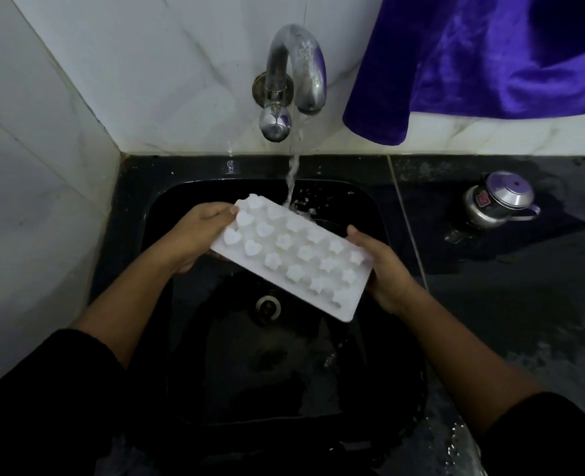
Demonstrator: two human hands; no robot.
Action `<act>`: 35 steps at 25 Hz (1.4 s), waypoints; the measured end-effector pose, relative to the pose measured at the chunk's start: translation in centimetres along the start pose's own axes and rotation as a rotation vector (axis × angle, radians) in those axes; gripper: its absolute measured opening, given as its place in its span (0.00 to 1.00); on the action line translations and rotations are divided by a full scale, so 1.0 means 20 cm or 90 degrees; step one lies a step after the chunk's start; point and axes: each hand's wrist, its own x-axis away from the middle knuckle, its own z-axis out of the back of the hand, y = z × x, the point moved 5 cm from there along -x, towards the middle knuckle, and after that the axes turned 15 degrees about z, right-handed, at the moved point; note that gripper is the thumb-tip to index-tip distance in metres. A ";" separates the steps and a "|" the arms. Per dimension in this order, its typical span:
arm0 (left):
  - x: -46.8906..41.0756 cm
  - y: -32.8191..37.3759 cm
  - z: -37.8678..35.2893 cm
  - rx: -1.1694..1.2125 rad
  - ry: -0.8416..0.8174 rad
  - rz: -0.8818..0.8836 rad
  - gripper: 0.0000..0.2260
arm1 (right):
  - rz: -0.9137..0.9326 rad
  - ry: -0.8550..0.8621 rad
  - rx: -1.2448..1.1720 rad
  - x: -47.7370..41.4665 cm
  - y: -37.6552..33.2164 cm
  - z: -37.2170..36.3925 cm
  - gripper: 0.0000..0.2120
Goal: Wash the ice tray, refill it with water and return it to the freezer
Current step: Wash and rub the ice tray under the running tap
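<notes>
The left hand and the right hand each gripped one end of the ice tray, held between them under the running tap, so the washing seemed underway, with refilling and the freezer left to do.

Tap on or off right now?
On: water streams from the tap onto the far edge of the ice tray.

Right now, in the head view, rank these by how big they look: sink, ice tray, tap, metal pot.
1. sink, largest by far
2. ice tray
3. tap
4. metal pot
Tap and pot look fairly close. The tap only edges ahead, and their different distances from the camera leave their true sizes unsure.
</notes>
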 end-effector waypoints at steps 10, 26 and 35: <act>0.10 -0.35 0.16 0.289 0.048 0.078 0.18 | -0.016 0.140 -0.049 -0.17 -0.03 -0.25 0.14; 0.17 -0.17 -0.26 0.322 -0.047 0.060 0.20 | 0.160 0.204 0.035 -0.06 -0.46 0.05 0.11; 0.38 0.12 -0.03 0.273 0.011 -0.104 0.18 | 0.040 0.201 0.093 -0.04 -0.12 -0.03 0.11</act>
